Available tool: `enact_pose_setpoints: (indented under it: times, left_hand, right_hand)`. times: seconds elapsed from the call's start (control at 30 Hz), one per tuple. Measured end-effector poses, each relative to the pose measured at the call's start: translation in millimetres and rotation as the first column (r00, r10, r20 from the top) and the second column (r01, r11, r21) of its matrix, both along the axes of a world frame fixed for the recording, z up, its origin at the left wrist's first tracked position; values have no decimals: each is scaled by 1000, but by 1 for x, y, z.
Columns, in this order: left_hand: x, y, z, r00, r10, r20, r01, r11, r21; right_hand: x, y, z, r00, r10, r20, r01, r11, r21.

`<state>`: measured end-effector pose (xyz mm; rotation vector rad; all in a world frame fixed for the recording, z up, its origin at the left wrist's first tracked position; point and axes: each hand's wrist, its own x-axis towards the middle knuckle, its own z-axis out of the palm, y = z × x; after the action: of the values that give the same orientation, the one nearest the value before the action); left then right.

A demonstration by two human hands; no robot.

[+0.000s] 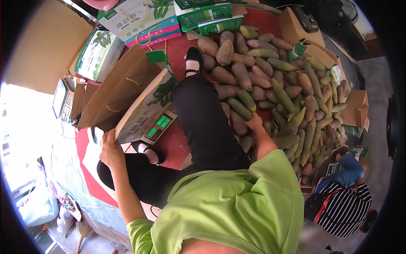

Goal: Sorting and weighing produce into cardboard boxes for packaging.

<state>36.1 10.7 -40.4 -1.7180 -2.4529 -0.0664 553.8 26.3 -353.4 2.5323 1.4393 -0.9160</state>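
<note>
My left hand [112, 151] is closed on the near edge of an open cardboard carton [141, 111], which has a white printed side and stands tilted on a digital scale [157, 129] with a lit green display. My right hand [255, 122] reaches to the near left part of a big pile of radishes [249, 67], some green and some dull pink. Its fingers are closed at the lower end of a green radish [239, 109]. Part of that grip is hidden by the hand itself. The carton's contents are out of sight.
Printed cartons [135, 19] stand at the back, with another white carton [96, 55] at the far left. A second scale [65, 103] sits at the left. Open brown cartons [355, 109] border the pile's right side. A person in a striped top [344, 209] is at the lower right.
</note>
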Motion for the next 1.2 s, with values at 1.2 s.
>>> enact_pose_setpoints:
  times: [1.2]
  left_hand:
    - [-33, -2, 8, 998, 50, 30, -52, 993, 107]
  right_hand:
    - [-13, 90, 169, 928, 311, -207, -225, 908, 354]
